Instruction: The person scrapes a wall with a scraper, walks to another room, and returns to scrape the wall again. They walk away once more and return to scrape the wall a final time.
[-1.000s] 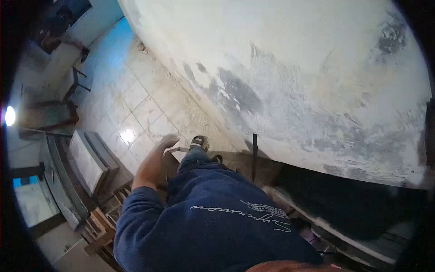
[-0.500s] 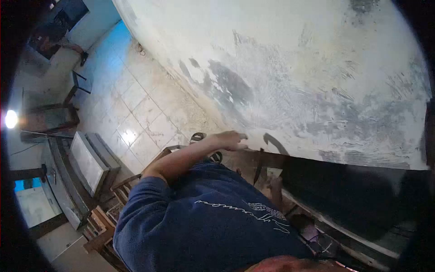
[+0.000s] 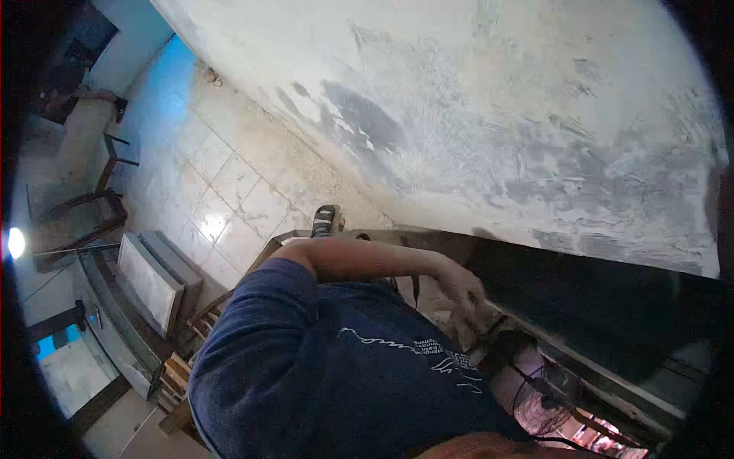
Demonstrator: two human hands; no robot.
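Observation:
My left hand [image 3: 460, 287] reaches across my body, its fingers bent downward and close together. Just below it is my right hand [image 3: 461, 330], dim and mostly covered, so its fingers do not show clearly. The two hands are touching or nearly so; what lies between them, if anything, I cannot make out. A narrow dark strip [image 3: 415, 289] hangs in front of my navy shirt [image 3: 344, 375]. Beyond the hands rises a wall [image 3: 497, 115] with uneven white coating and grey patches; neither hand touches it.
A dark ledge or opening [image 3: 581, 306] runs along the wall's lower edge. A wire-caged fan [image 3: 543, 398] stands at lower right. Pale floor tiles [image 3: 229, 183] stretch off to the left, with a chair [image 3: 115, 157], stacked panels [image 3: 149, 283] and wooden slats [image 3: 176, 375]. My sandalled foot [image 3: 324, 220] shows below.
My left hand has left the wall's edge and come back to the right and down, beside my right hand. The view has shifted slightly, revealing more of the fan.

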